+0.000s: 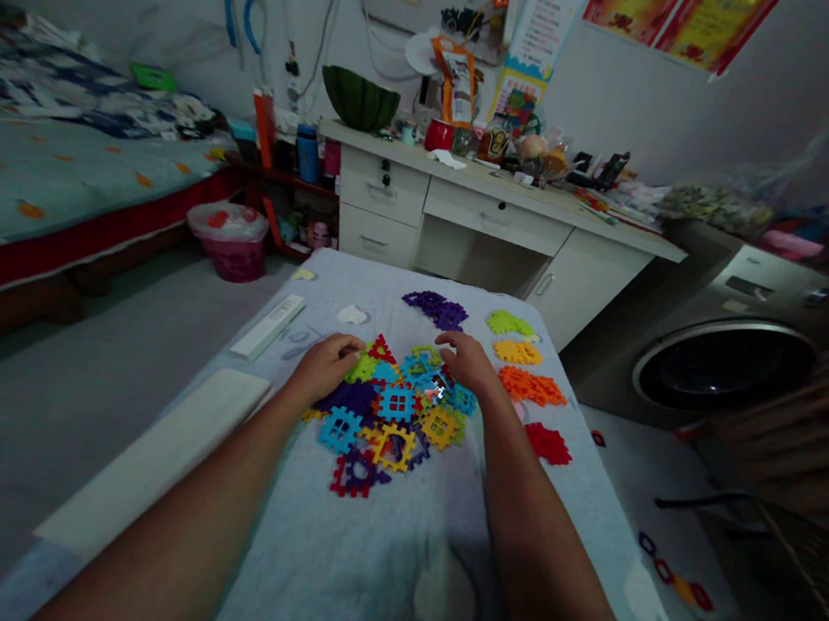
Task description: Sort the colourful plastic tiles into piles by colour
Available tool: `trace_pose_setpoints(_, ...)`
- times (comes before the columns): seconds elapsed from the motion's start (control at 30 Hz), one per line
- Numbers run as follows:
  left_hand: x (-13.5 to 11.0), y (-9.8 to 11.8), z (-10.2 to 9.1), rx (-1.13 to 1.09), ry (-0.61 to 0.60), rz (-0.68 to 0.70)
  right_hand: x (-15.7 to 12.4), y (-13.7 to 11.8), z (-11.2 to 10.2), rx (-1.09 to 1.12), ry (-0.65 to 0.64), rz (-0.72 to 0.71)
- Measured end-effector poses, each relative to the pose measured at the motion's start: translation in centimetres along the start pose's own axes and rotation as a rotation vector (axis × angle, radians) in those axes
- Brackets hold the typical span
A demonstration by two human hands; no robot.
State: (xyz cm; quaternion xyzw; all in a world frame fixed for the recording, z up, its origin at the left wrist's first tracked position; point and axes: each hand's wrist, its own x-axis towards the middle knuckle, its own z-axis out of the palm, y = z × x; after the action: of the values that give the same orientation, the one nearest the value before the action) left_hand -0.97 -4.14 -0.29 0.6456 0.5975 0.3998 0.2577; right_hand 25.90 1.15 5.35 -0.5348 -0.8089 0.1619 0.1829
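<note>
A loose pile of interlocking plastic building tiles lies on the cloth-covered table, among them a blue window tile (pixel 397 402), a yellow tile (pixel 437 427) and a red triangle tile (pixel 380 350). At the pile's left edge is my left hand (pixel 326 368), its slightly bent fingers beside a green tile (pixel 362 369); I see nothing gripped in them. Over the right far side hovers my right hand (pixel 470 362), thumb and fingers apart, with no tile between them. Some tiles under and behind the hands are hidden.
Sorted tile heaps lie beyond and to the right: purple (pixel 436 308), green (pixel 510 323), yellow-orange (pixel 516 351), orange (pixel 532 386) and red (pixel 547 444). Two white boxes (pixel 162 456) (pixel 268 327) lie along the left edge. A desk (pixel 384 186) and washing machine (pixel 720 338) stand behind.
</note>
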Motion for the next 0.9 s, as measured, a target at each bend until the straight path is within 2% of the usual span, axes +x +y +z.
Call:
trace_pose_setpoints(0.2, 0.0, 0.0, 0.1, -0.001, -0.001, -0.002, 1.1, 0.4, 2.2, -0.12, -0.08, 0.129)
trace_pose_setpoints(0.43, 0.0, 0.0, 0.0, 0.008, 0.003, 0.006, 2.1, 1.2, 2.9, -0.199, -0.149, 0.107)
trace_pose_setpoints(0.53, 0.1, 0.0, 0.0, 0.011, 0.001, 0.008, 2.6, 1.8, 2.8, -0.08, -0.129, 0.102)
trace_pose_setpoints(0.7, 0.1, 0.1, -0.1, 0.007, 0.001, 0.006, 3.1, 2.8, 2.0, 0.257, -0.028, 0.129)
trace_pose_setpoints(0.8, 0.0, 0.2, -0.1, 0.01, -0.003, -0.001, 3.2, 3.5, 1.0, 0.454, -0.014, 0.126)
trace_pose_setpoints(0.9, 0.0, 0.3, -0.1, 0.013, -0.005, -0.007, 3.4, 4.6, -0.6, 0.653, 0.056, 0.178)
